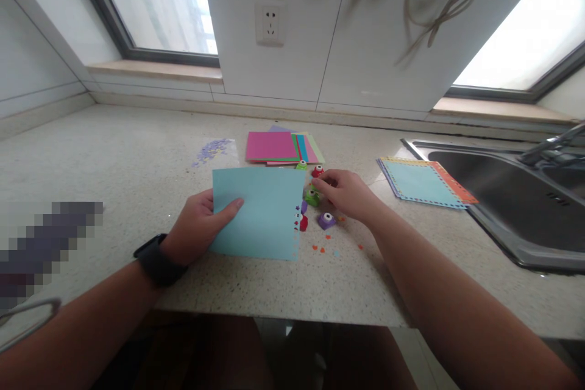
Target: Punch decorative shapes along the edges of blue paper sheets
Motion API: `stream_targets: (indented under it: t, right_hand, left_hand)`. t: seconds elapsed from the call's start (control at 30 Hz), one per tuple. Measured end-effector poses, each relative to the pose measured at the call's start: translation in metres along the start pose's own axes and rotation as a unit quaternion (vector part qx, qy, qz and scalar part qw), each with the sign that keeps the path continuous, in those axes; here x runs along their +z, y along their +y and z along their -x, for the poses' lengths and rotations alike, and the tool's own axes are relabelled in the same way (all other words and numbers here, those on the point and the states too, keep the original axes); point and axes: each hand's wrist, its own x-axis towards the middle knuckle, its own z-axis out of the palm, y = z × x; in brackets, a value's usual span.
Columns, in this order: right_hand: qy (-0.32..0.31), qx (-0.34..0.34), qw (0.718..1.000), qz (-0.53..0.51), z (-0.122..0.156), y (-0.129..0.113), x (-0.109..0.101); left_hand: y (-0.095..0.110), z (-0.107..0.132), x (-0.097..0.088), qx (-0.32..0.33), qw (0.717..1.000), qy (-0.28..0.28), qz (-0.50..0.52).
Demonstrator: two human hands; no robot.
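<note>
My left hand (201, 225) grips a light blue sheet of paper (260, 213) by its left edge, thumb on top. A row of small punched shapes runs down the sheet's right edge. Just right of the paper, my right hand (342, 192) has its fingers curled together beside a green craft paper punch (312, 197); what the fingertips hold, if anything, is hidden. A purple punch (326, 220) stands nearer to me. A red punch (319, 171) and another green punch (301, 165) are farther back. Another red punch (303, 223) shows partly behind the paper's edge.
Coloured paper sheets (272, 146) lie stacked at the back, with purple paper bits (212, 151) to their left. Orange scraps (322, 250) dot the counter (274, 286). Sheets with punched borders (425, 183) lie by the steel sink (525, 213) at right.
</note>
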Motion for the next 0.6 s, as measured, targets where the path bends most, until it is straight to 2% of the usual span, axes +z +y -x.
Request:
stream_targets:
  t: [0.17,0.6]
  right_hand:
    - [-0.017,-0.010,0.999,0.050,-0.0024,0.0026,0.0009]
    - [-0.032,-0.021,0.997,0.064,-0.0027,0.0055,-0.0009]
  left_hand:
    - [-0.0018,0.0002,-0.0002,-0.001,1.000,0.000,0.006]
    - [-0.0008,0.0009,0.0002,0.009,1.000,0.002,-0.002]
